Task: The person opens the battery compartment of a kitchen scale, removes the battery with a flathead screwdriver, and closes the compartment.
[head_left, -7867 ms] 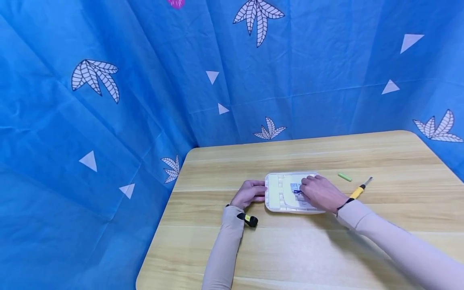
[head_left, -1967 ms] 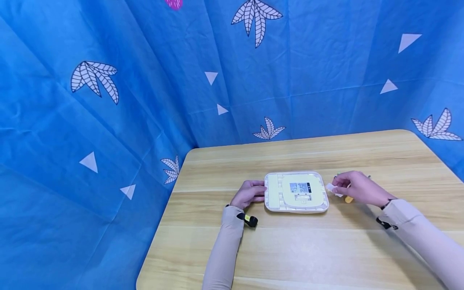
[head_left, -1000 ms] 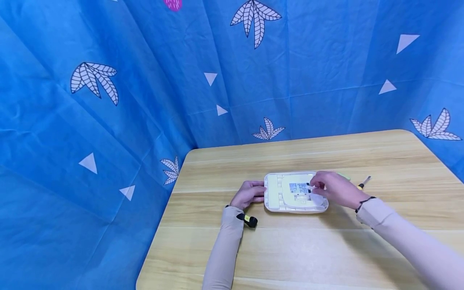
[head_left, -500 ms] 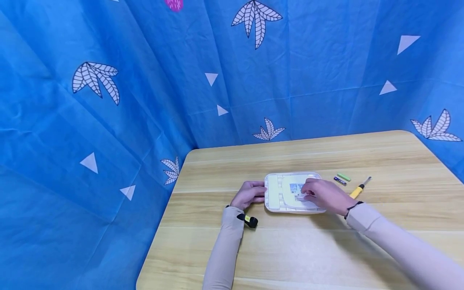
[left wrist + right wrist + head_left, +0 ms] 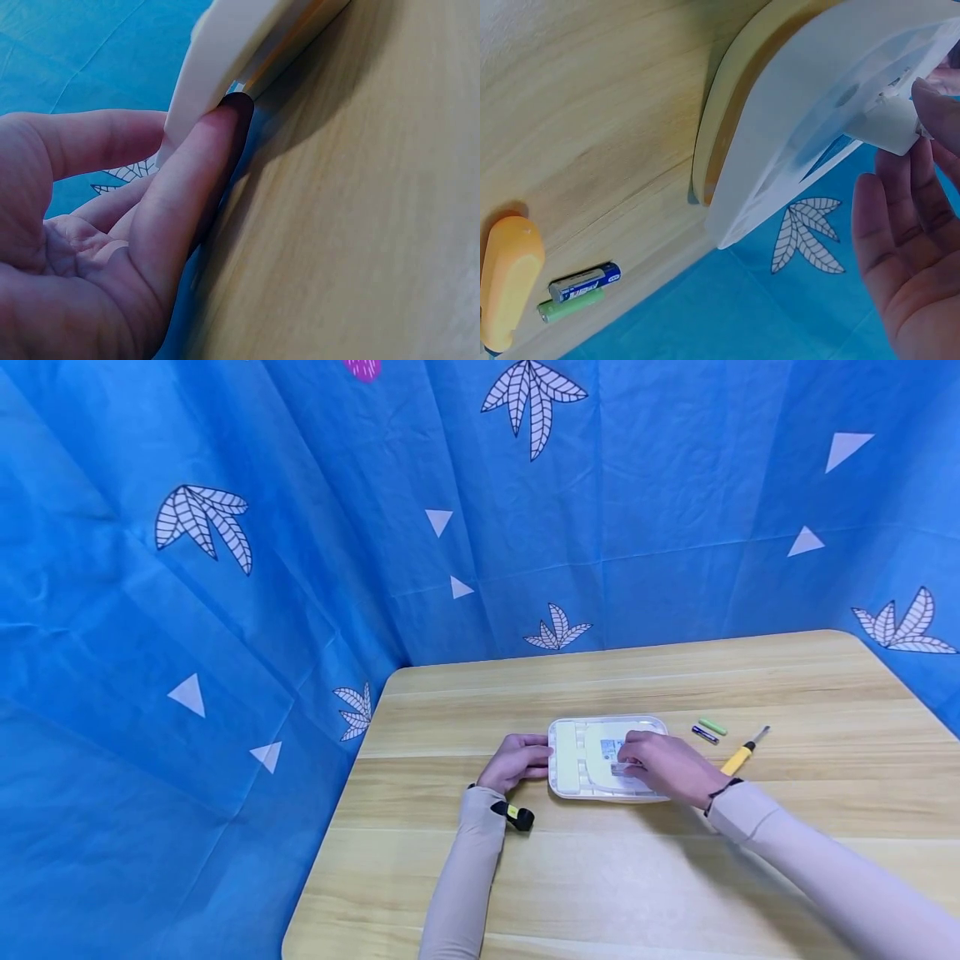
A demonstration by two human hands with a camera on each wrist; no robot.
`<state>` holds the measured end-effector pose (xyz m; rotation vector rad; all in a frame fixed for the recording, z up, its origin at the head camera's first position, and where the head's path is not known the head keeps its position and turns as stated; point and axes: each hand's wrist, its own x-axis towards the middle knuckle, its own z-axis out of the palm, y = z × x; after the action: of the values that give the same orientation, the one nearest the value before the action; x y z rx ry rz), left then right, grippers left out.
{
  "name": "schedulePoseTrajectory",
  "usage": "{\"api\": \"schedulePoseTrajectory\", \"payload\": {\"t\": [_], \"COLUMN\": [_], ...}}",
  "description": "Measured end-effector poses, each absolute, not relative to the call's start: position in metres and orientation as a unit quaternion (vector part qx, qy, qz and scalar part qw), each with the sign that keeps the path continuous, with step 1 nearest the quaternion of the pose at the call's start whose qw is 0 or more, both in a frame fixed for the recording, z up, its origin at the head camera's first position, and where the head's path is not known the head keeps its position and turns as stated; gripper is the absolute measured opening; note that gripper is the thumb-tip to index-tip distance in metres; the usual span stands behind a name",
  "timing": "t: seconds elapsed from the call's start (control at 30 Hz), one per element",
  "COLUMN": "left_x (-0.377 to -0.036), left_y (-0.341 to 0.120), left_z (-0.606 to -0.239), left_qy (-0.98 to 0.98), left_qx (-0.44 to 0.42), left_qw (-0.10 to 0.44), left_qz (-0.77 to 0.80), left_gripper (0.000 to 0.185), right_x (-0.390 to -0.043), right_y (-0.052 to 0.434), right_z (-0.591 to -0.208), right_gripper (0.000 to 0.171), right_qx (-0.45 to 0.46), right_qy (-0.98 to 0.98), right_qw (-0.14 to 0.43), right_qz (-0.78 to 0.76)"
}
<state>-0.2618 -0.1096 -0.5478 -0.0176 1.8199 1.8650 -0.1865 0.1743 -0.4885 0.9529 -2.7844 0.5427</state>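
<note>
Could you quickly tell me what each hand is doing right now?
Left hand: open, fingers against the white device's edge.
Right hand: pinching a small white cover.

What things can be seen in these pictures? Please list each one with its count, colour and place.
white device: one, white with a cream underside, flat on the table centre.
small cover piece: one, white, at the right fingertips on the device.
batteries: two, one green and one blue, lying right of the device.
screwdriver: one, yellow handle, right of the batteries.
table: one, light wood.
backdrop cloth: one, blue with leaf and triangle print, behind and left.
left hand: one, touching the device's left edge.
right hand: one, on top of the device.
</note>
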Motion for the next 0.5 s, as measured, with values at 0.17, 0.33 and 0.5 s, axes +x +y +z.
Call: {"api": "schedulePoseTrajectory", "payload": {"t": [0.17, 0.33, 0.5], "left_x": [-0.2607, -0.2603, -0.2607], "left_y": [-0.1100, -0.1098, -0.1097], "left_z": [-0.5469, -0.5451, -0.5450], "left_qy": [0.677, 0.675, 0.675], "left_qx": [-0.008, -0.010, -0.009], "left_qw": [0.262, 0.265, 0.265], "left_qz": [0.688, 0.689, 0.688], "left_gripper": [0.044, 0.044, 0.044], "right_x": [-0.1867, -0.1858, -0.1848], "right_y": [0.1719, 0.1715, 0.1738], "right_z": [-0.4914, -0.4930, -0.4949], "right_gripper": [0.015, 0.012, 0.013], "right_qx": [0.323, 0.328, 0.338], "right_qy": [-0.928, -0.928, -0.923], "right_qw": [0.080, 0.083, 0.093], "right_qz": [0.166, 0.155, 0.156]}}
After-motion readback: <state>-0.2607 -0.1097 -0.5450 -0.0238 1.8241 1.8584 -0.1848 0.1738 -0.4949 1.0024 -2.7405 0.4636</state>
